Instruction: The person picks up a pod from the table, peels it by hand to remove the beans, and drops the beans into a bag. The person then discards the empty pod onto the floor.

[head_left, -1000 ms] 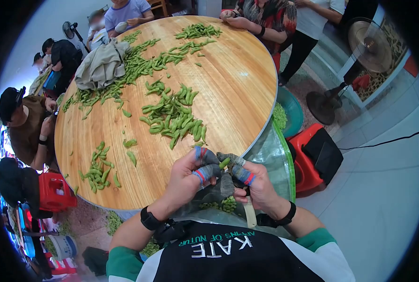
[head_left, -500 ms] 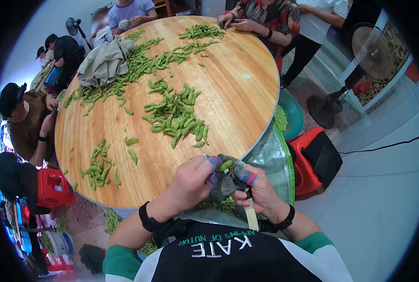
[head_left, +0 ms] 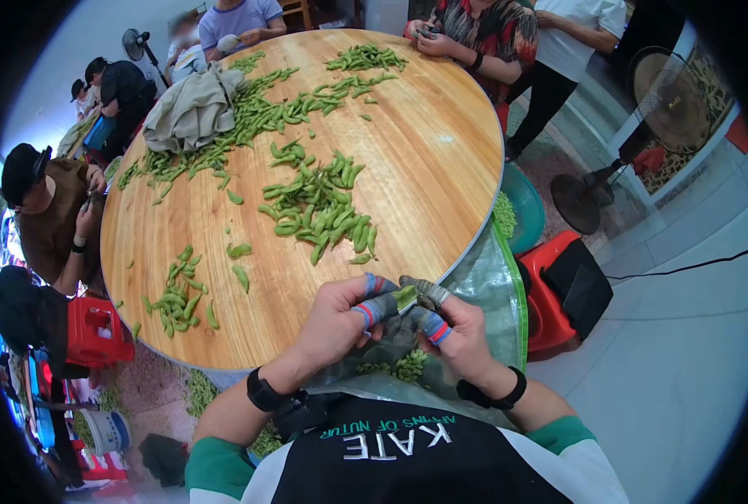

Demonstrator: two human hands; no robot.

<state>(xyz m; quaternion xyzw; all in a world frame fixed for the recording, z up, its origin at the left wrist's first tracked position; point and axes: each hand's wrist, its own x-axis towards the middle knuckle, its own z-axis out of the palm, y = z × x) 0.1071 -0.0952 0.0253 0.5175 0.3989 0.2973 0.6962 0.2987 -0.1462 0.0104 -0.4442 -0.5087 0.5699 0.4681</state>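
A green soybean pod [head_left: 405, 296] is pinched between my two hands just off the near table edge; a pale strip shows along its lower side. My left hand [head_left: 336, 319] grips it from the left with thumb and fingers. My right hand [head_left: 462, 332] closes on its other end. Grey, blue and red cloth covers wrap the fingertips of both hands. Below them, shelled beans [head_left: 407, 366] lie on a clear plastic sheet [head_left: 483, 286] with a green edge. The nearest pods are a pile [head_left: 319, 206] on the round wooden table [head_left: 416, 160].
More pods [head_left: 176, 298] lie at the table's left, and a long heap [head_left: 256, 109] runs beside a grey cloth [head_left: 193, 109]. On the right are a teal basin [head_left: 525, 210], a red stool [head_left: 546, 311] and a standing fan [head_left: 668, 97]. Several people work around the table.
The pod has turned and now shows a pale strip. My right hand has opened its grip from the pale-handled tool's earlier position; that tool no longer shows. My left hand shifted slightly left.
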